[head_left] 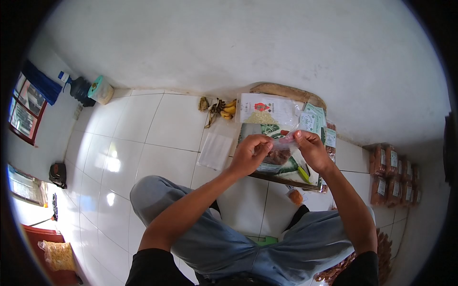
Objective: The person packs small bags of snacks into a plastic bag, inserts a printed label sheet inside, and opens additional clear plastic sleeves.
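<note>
Both of my hands hold the top edge of a clear plastic bag [279,156] with reddish-brown contents, over a low wooden table [272,88]. My left hand [254,152] pinches one side of the opening and my right hand [312,147] pinches the other. Beneath the bag lie printed green-and-white sheets. A green cutter [304,174] rests on the table right of the bag. At the table's back lies a plastic pack with a red emblem [262,107], and beside it are labelled green sheets [312,119].
Clear plastic sleeves [215,151] and bananas [229,109] lie on the tiled floor left of the table. Stacked brown packs [392,174] stand at the right wall. A small orange packet [296,196] is near my foot. Farther left are a lidded bucket [101,90] and a water jug [81,89].
</note>
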Tool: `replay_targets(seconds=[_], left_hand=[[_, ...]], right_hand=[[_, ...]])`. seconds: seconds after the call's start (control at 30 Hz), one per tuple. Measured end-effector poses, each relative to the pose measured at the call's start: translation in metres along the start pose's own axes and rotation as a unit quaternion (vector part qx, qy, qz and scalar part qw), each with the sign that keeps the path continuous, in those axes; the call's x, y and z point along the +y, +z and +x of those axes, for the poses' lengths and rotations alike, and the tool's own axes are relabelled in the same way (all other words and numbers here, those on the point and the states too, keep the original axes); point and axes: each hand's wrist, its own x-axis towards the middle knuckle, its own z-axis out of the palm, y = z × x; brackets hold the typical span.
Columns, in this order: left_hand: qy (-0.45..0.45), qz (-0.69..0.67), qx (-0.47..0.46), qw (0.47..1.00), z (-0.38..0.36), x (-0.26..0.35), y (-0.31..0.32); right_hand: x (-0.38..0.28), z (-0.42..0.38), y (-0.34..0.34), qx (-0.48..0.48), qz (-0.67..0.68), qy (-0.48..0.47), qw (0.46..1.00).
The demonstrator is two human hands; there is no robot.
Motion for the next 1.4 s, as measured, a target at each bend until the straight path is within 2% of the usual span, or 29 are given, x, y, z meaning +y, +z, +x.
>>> replay_targets(seconds=[0.23, 0.33, 0.5, 0.6, 0.83, 1.0, 1.1, 1.17, 1.3, 1.4], left_hand=[[0.087, 0.080, 0.024, 0.993, 0.002, 0.007, 0.004], [0.059, 0.081, -0.005, 0.995, -0.001, 0.007, 0.004], [-0.054, -0.038, 0.031, 0.997, -0.003, 0.002, 0.006], [-0.024, 0.000, 0.040, 0.999, -0.003, -0.002, 0.006], [-0.006, -0.035, 0.044, 0.998, -0.005, -0.012, 0.012], [-0.043, -0.040, 0.033, 0.998, -0.006, -0.008, 0.010], [-0.043, -0.095, 0.045, 0.994, -0.007, -0.014, 0.013], [-0.031, -0.062, 0.043, 0.997, -0.008, -0.015, 0.012], [-0.017, -0.036, 0.043, 0.998, -0.007, -0.011, 0.013], [-0.013, -0.025, 0.033, 0.999, -0.008, -0.006, 0.014]], right_hand=[[-0.002, 0.002, 0.008, 0.036, 0.011, 0.011, 0.999], [-0.004, -0.001, 0.009, 0.046, 0.023, -0.005, 0.999], [-0.015, -0.015, 0.011, 0.064, 0.021, -0.026, 0.997], [-0.001, -0.014, -0.001, 0.063, -0.040, 0.021, 0.997], [0.033, 0.000, -0.005, 0.061, 0.075, 0.015, 0.995], [0.018, 0.000, 0.007, 0.035, 0.089, 0.010, 0.995], [0.000, -0.005, 0.017, 0.026, 0.011, -0.038, 0.999], [-0.003, -0.004, 0.018, 0.041, -0.015, 0.001, 0.999], [0.008, 0.003, 0.012, 0.038, -0.018, -0.008, 0.999], [0.007, 0.006, 0.016, 0.052, 0.060, 0.030, 0.996]])
